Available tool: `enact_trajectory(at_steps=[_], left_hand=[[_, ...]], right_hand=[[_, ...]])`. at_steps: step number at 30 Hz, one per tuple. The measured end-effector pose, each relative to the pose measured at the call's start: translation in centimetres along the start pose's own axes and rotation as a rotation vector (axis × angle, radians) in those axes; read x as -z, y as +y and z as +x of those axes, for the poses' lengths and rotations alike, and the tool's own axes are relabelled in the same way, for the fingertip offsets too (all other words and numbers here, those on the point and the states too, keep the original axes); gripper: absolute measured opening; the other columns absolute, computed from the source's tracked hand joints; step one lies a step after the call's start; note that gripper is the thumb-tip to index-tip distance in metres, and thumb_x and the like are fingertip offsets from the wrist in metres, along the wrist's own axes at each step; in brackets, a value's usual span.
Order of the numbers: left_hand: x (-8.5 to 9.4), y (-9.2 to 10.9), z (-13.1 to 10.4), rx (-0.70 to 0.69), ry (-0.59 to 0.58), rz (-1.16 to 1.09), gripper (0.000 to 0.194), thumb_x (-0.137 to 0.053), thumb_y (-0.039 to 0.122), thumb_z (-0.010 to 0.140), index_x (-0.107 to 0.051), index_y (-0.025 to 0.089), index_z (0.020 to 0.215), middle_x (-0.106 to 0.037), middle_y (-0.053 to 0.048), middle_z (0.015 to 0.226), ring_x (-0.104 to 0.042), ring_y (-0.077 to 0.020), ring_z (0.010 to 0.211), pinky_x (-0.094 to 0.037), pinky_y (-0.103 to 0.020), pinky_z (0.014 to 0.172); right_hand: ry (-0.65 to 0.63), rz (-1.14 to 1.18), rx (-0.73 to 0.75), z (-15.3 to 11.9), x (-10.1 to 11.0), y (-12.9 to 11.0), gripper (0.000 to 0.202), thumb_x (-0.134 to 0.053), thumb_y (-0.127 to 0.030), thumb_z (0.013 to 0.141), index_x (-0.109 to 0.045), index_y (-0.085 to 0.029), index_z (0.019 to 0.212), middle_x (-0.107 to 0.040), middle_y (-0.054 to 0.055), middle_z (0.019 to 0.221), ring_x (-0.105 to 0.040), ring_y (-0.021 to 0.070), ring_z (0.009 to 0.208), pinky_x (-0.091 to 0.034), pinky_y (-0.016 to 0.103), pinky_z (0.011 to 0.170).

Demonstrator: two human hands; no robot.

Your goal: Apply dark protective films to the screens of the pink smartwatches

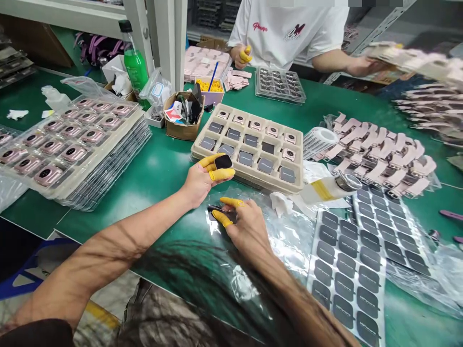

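In the head view, the left hand [199, 185] holds a dark-faced watch body [223, 162] between yellow-covered fingers, just off the near-left side of a beige tray [249, 180]. The right hand [250, 222], nearer and to its right, pinches a thin dark piece [229, 215] between thumb and finger, low over the green table [170, 168]; what it is cannot be told.

The beige tray has three rows of pockets: pink watch bodies, backs up, fill the far row and the right end of the middle one; grey rounded squares fill the near row and most of the middle.

On the left, a stack of clear trays [108, 159] carries pink watch bodies on top. Farther off, a cardboard box [181, 131] holds mixed packets and small items, a small box [213, 98] holds yellow pieces and a blue stick, and a bottle [134, 67] contains green liquid.
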State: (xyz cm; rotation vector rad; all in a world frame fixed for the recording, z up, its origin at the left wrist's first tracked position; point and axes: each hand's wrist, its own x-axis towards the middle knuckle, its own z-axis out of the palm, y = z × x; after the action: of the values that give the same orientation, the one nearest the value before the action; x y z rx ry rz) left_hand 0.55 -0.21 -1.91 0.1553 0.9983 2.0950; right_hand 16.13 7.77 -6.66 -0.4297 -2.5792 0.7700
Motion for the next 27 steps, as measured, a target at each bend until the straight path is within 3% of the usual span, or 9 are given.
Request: enact_trajectory(at_steps=[7, 9, 12, 15, 19, 21, 24, 26, 27], left_hand=[[0.2, -0.3, 0.3, 0.005, -0.021, 0.043, 0.047, -0.085, 0.001, 0.064, -0.071, 0.015, 0.106, -0.076, 0.001, 0.088, -0.068, -0.0116, 0.082, -0.057, -0.031, 0.086], [0.3, -0.4, 0.4, 0.006, -0.023, 0.051, 0.047, -0.085, 0.001, 0.064, -0.071, 0.015, 0.107, -0.076, 0.001, 0.088, -0.068, -0.0118, 0.082, -0.057, -0.032, 0.087], [0.3, -0.4, 0.4, 0.004, -0.019, 0.066, 0.049, -0.086, 0.002, 0.064, -0.071, 0.015, 0.109, -0.076, 0.001, 0.09, -0.068, -0.0115, 0.083, -0.057, -0.031, 0.086], [0.3, -0.4, 0.3, -0.003, -0.01, 0.096, 0.051, -0.087, 0.003, 0.062, -0.071, 0.015, 0.109, -0.077, 0.0, 0.092, -0.068, -0.0114, 0.083, -0.058, -0.028, 0.082], [0.3, -0.6, 0.2, -0.011, 0.007, 0.154, 0.058, -0.092, 0.007, 0.057, -0.072, 0.015, 0.111, -0.077, 0.0, 0.093, -0.069, -0.0117, 0.083, -0.059, -0.027, 0.08], [0.2, -0.7, 0.2, -0.01, 0.017, 0.176, 0.065, -0.096, 0.01, 0.05, -0.072, 0.015, 0.111, -0.077, 0.0, 0.094, -0.07, -0.0124, 0.084, -0.06, -0.028, 0.08], [0.1, -0.5, 0.3, -0.022, 0.035, 0.202, 0.071, -0.099, 0.012, 0.044, -0.072, 0.015, 0.11, -0.076, 0.001, 0.094, -0.07, -0.0118, 0.083, -0.061, -0.027, 0.079], [0.1, -0.3, 0.4, -0.037, 0.041, 0.229, 0.072, -0.099, 0.014, 0.044, -0.072, 0.016, 0.11, -0.075, 0.002, 0.093, -0.07, -0.0106, 0.081, -0.06, -0.026, 0.078], [0.0, -0.3, 0.4, -0.051, 0.041, 0.251, 0.072, -0.099, 0.015, 0.044, -0.072, 0.016, 0.11, -0.074, 0.002, 0.092, -0.069, -0.0102, 0.081, -0.06, -0.026, 0.078]], right_hand=[[0.029, 0.056, -0.017, -0.1, 0.5, -0.1, 0.014, -0.072, -0.038, 0.094, -0.076, -0.025, 0.094, -0.075, 0.004, 0.087, -0.068, 0.024, 0.086, -0.052, 0.041, 0.081], [0.03, 0.058, 0.048, -0.5, 0.5, -0.4, 0.01, -0.068, -0.03, 0.095, -0.075, -0.025, 0.091, -0.077, 0.004, 0.092, -0.072, 0.0235, 0.089, -0.056, 0.044, 0.088], [-0.067, 0.12, 0.126, -1.3, 0.6, -1.1, 0.018, -0.059, -0.017, 0.095, -0.074, -0.026, 0.099, -0.08, 0.002, 0.109, -0.075, 0.0262, 0.116, -0.053, 0.056, 0.112], [-0.222, 0.178, 0.108, -2.0, 0.9, -2.0, 0.033, -0.06, -0.014, 0.09, -0.074, -0.028, 0.117, -0.077, 0.005, 0.126, -0.06, 0.0327, 0.141, -0.044, 0.066, 0.122], [-0.363, 0.237, 0.114, -2.2, 1.9, -2.1, 0.053, -0.065, -0.017, 0.089, -0.067, -0.034, 0.139, -0.065, 0.007, 0.145, -0.04, 0.0364, 0.153, -0.04, 0.071, 0.122], [-0.443, 0.271, 0.181, -2.3, 2.3, -1.7, 0.046, -0.07, -0.024, 0.087, -0.071, -0.04, 0.131, -0.053, 0.001, 0.158, -0.027, 0.037, 0.157, -0.03, 0.074, 0.125], [-0.54, 0.339, 0.273, -2.3, 2.5, -1.2, 0.048, -0.082, -0.025, 0.075, -0.076, -0.047, 0.117, -0.029, -0.009, 0.169, -0.003, 0.0356, 0.161, -0.011, 0.071, 0.132], [-0.565, 0.434, 0.26, -2.0, 3.0, -1.3, 0.052, -0.083, -0.02, 0.071, -0.078, -0.047, 0.114, -0.031, -0.01, 0.17, 0.002, 0.0346, 0.162, -0.002, 0.069, 0.133], [-0.566, 0.508, 0.238, -1.7, 3.6, -1.4, 0.048, -0.084, -0.019, 0.07, -0.079, -0.045, 0.11, -0.04, -0.007, 0.167, -0.004, 0.0357, 0.163, -0.004, 0.069, 0.133]])
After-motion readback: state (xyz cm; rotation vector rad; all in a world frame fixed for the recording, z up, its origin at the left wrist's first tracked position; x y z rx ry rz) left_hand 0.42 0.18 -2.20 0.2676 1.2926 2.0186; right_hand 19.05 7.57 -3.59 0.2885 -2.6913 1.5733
